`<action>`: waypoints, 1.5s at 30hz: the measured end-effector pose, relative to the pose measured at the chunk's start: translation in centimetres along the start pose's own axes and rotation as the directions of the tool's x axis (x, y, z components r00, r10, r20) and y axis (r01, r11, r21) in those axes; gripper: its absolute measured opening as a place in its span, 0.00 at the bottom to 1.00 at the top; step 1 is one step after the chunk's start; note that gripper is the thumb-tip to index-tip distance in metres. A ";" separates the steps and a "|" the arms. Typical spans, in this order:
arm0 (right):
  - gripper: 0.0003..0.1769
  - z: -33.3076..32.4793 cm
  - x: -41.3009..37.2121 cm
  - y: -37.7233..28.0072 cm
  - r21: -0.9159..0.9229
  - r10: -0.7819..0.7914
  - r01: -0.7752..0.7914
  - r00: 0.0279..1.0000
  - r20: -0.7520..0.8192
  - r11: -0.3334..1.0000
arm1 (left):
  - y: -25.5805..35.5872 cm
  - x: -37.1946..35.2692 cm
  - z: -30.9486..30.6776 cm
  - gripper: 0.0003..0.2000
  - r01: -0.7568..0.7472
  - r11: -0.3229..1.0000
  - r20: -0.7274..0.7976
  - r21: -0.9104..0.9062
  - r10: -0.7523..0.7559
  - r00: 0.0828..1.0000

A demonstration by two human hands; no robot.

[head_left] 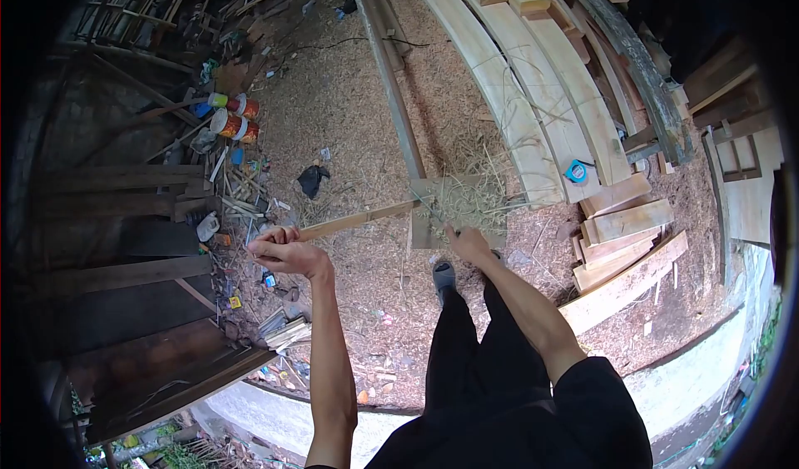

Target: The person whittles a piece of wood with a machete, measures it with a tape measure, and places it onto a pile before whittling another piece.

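My left hand point(290, 251) is closed around the near end of a narrow wooden strip point(358, 219). The strip's far end reaches the edge of a flat grey-brown board point(423, 234) on the ground. Over that board is my right hand point(469, 245), its fingers curled closed. A thin dark shape seems to run from it toward the strip's end, too small to name. Tangled pale shavings point(474, 194) lie on the board, just beyond my right hand.
Long planks point(499, 78) lie at the upper right, with a blue tape measure point(576, 171) on one. Short offcuts point(628, 223) are stacked nearer. A long beam point(387, 78) runs beyond the board. Cans point(225, 123) and a black bag point(313, 181) sit left.
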State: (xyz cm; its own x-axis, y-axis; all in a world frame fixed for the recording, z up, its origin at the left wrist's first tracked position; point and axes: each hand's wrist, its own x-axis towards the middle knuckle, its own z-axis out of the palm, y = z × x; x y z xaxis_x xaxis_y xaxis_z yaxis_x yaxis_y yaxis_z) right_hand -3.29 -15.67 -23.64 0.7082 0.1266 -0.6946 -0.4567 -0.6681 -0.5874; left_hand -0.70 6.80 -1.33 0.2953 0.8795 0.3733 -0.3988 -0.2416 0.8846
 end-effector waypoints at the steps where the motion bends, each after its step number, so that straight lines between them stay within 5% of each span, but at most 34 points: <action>1: 0.43 1.1 -0.2 1.2 0.003 -0.020 0.020 0.999 -0.030 1.000 | -0.2 0.3 -0.2 0.20 0.010 1.000 0.004 0.012 -0.010 1.000; 4: 0.42 2.0 1.4 4.9 0.040 0.089 -0.087 0.994 -0.067 0.995 | -0.4 0.8 -0.8 0.20 0.035 0.998 0.034 -0.044 -0.033 0.999; 8: 0.42 -0.8 0.9 3.3 -0.025 0.022 -0.023 1.000 -0.019 0.999 | -0.2 0.9 -2.6 0.20 0.154 0.964 0.163 -0.217 -0.120 0.979; 13: 0.39 -2.8 -4.1 -6.1 0.062 -0.222 0.216 0.968 0.116 0.974 | 1.5 -1.5 -0.8 0.18 0.238 0.936 0.324 -0.258 -0.148 0.934; 17: 0.38 -2.1 -5.5 -8.7 0.170 -0.444 0.431 0.895 0.048 0.886 | 2.1 -2.2 0.0 0.18 0.286 0.934 0.384 -0.216 -0.188 0.904; 18: 0.38 -1.9 -5.1 -7.8 0.173 -0.439 0.425 0.897 0.052 0.888 | 2.2 -2.2 0.1 0.18 0.302 0.932 0.373 -0.202 -0.212 0.903; 20: 0.38 -2.0 -3.2 -5.8 0.154 -0.136 0.109 0.975 0.175 0.982 | 2.1 -2.2 -0.7 0.18 0.312 0.930 0.404 -0.197 -0.213 0.889; 23: 0.36 -3.3 -3.7 -6.7 -0.045 -0.239 0.248 0.960 0.142 0.968 | 2.3 -2.2 -1.5 0.18 0.303 0.935 0.419 -0.186 -0.203 0.885; 26: 0.38 -3.3 -6.0 -7.2 0.011 -0.412 0.412 0.911 0.015 0.911 | 2.2 -2.7 -0.4 0.17 0.299 0.934 0.400 -0.197 -0.202 0.894; 30: 0.36 -0.6 -1.0 -1.9 0.094 -0.123 0.116 0.989 0.077 0.989 | 2.6 -3.0 -0.4 0.16 0.315 0.930 0.398 -0.190 -0.221 0.891; 34: 0.35 -2.7 0.6 -0.9 -0.120 -0.130 0.135 0.990 0.049 0.984 | 2.5 -2.9 0.5 0.16 0.305 0.928 0.500 -0.214 -0.164 0.850; 36: 0.36 -3.3 -2.8 -2.9 0.083 -0.207 0.196 0.964 0.165 0.977 | 2.7 -3.2 0.5 0.16 0.348 0.902 0.517 -0.257 -0.176 0.838; 39: 0.35 -3.3 -6.9 -6.5 0.119 -0.310 0.296 0.942 0.126 0.948 | 2.6 -3.2 2.4 0.17 0.324 0.854 0.311 -0.406 -0.204 0.928; 42: 0.35 -2.1 -8.2 -7.7 0.138 -0.339 0.323 0.934 0.113 0.936 | 2.9 -3.6 0.9 0.22 0.317 0.896 0.338 -0.312 -0.207 0.918; 45: 0.34 0.5 -5.9 -4.5 0.181 -0.195 0.188 0.980 0.026 0.965 | 2.4 -3.7 -0.3 0.26 0.236 0.943 0.287 -0.233 -0.165 0.944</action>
State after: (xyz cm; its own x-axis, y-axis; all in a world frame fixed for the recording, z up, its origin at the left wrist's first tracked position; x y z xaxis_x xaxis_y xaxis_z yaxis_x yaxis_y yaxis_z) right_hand -5.68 -13.07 -17.07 0.7698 0.2733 -0.5768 -0.4056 -0.4883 -0.7727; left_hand -3.01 3.07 -0.65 0.5935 0.7523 0.2860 -0.5091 0.0757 0.8574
